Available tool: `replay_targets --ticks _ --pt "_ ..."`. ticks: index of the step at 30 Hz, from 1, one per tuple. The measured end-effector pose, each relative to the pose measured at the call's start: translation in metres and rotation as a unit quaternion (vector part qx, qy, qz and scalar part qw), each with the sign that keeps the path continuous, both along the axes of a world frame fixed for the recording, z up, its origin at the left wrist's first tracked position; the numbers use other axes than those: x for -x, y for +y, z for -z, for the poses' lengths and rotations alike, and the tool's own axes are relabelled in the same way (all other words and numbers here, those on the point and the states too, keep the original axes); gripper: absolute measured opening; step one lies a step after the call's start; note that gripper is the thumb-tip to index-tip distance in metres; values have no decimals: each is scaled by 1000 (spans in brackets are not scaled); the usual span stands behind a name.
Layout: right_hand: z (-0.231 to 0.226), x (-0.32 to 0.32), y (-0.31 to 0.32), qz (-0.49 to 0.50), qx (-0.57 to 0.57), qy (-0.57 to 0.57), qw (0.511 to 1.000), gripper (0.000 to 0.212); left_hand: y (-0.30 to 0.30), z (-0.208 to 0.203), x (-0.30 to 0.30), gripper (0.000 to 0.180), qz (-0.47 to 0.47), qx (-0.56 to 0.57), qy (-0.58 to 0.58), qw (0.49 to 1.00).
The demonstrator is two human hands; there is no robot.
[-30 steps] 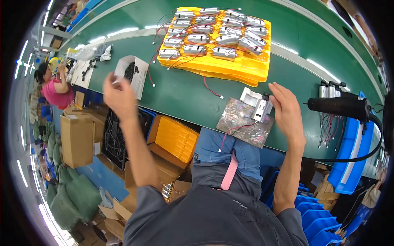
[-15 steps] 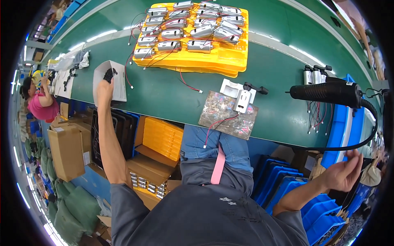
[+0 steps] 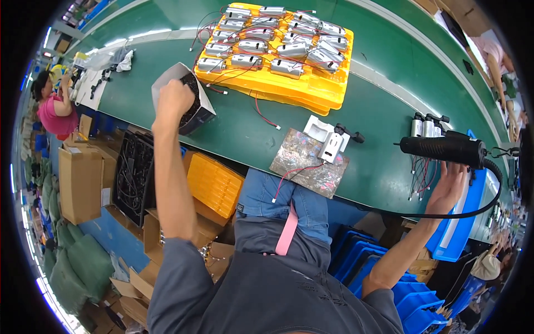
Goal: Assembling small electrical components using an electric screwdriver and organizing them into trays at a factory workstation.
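My left hand [image 3: 176,99] is closed at the rim of a white box [image 3: 204,113], which tilts and holds small black parts [image 3: 192,89]. Its fingertips are hidden, but the box appears gripped. At the right, my right hand [image 3: 449,188] reaches up with fingers extended, just under a black electric screwdriver [image 3: 442,149] hanging by its cable. The hand is not wrapped round the tool; whether it touches is unclear. Between my hands, a silver motor [image 3: 331,147] with a black arm piece [image 3: 350,133] rests by a white holder [image 3: 317,129] on a stained metal plate [image 3: 303,167].
A yellow tray stack [image 3: 311,92] carries several wired motors [image 3: 253,46]. More motors [image 3: 427,127] stand behind the screwdriver, near a blue bin [image 3: 453,234]. Below the bench are cartons [image 3: 80,181] and stacked blue trays [image 3: 361,261]. A co-worker [image 3: 57,108] sits at far left.
My left hand and the white box have shifted right, and the box is now more tilted. My right hand has risen from below the cable to the screwdriver's underside. The view has shifted slightly.
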State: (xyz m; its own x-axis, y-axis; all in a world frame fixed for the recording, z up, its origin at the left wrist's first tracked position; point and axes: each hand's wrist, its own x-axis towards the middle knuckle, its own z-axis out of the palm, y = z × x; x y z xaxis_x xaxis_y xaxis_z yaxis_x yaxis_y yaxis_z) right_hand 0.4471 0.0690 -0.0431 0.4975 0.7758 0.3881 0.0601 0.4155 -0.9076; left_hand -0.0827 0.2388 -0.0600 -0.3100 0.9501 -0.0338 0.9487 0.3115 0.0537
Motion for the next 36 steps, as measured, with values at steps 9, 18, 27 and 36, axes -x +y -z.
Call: replay_targets --ticks 9,18,27,36 --pt "-9 24 18 -130 -20 -150 980 81 -86 -1 8 29 383 -130 -43 914" --pt "-9 51 27 -106 39 -146 983 75 -84 24 -85 22 187 -181 6 965" --pt "-12 77 3 -191 -33 -29 981 59 -48 -5 -16 18 93 -240 -247 934" --pt "-16 91 -12 -208 -19 -3 978 55 -33 -9 -17 16 218 -27 -236 947"
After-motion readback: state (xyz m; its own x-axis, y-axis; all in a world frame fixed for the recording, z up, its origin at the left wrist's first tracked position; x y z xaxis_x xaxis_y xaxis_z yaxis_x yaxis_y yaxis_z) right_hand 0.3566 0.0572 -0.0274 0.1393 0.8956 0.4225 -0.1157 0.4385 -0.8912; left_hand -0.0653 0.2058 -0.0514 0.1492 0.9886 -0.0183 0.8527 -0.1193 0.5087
